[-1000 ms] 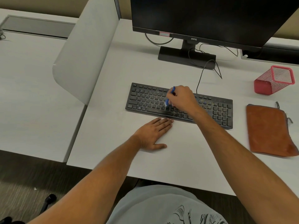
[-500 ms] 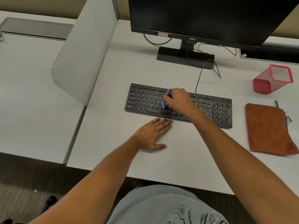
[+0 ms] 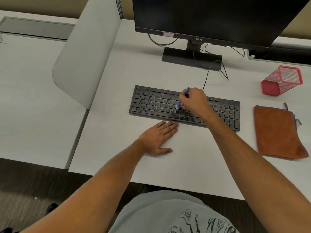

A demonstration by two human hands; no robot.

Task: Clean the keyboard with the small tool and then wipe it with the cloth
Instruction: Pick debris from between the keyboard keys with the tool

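A black keyboard (image 3: 156, 103) lies across the middle of the white desk (image 3: 117, 64), with pale specks on its keys. My right hand (image 3: 193, 101) is closed around a small blue brush (image 3: 186, 91), whose pale bristle end touches the keys near the keyboard's centre. My left hand (image 3: 159, 137) rests flat, palm down, on the desk just in front of the keyboard, fingertips close to its front edge. An orange-brown cloth (image 3: 277, 132) lies flat to the right of the keyboard.
A black monitor (image 3: 210, 17) stands behind the keyboard on its base (image 3: 181, 56), with cables trailing beside it. A red mesh pen holder (image 3: 282, 81) lies tipped at the right. A grey divider panel (image 3: 84, 56) borders the desk's left side.
My right hand has shifted the brush slightly left and back right over the middle keys. My left hand has stayed flat in place.
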